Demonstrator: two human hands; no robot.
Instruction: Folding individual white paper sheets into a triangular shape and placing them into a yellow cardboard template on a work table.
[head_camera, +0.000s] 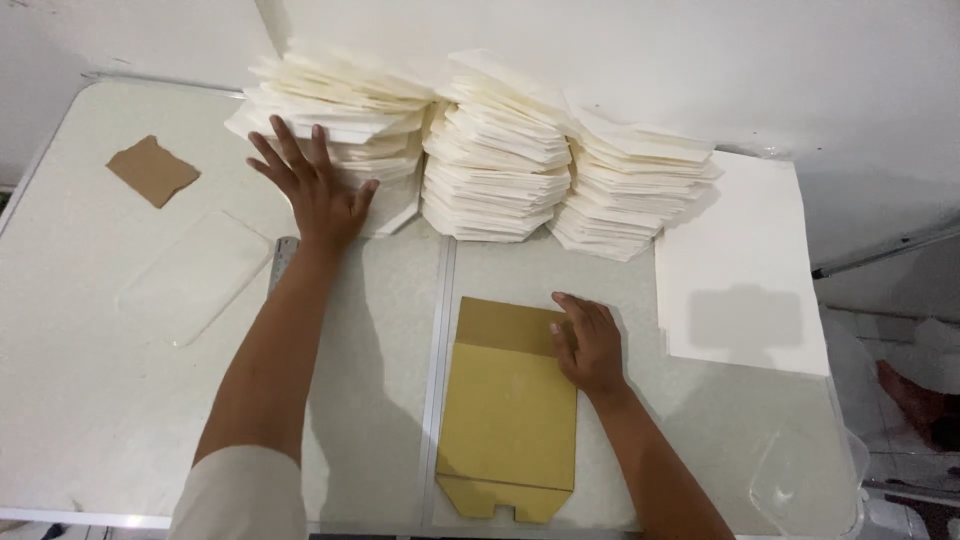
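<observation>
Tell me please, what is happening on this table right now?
A person works at a pale table with both hands. The left hand lies flat against the leftmost of three stacks of folded white paper pieces by the wall. The right hand presses on the edge of a flat brown paper bag lying in front. A small brown scrap and some white sheets lie to the sides.

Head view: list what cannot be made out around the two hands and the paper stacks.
- Left hand: its palm covers part of the left stack, so whether it grips a sheet is hidden.
- Brown folded card: the right hand covers its right edge.
- White sheets: their count is too fine to tell.
- Clear plastic piece: cut off at the bottom edge.
</observation>
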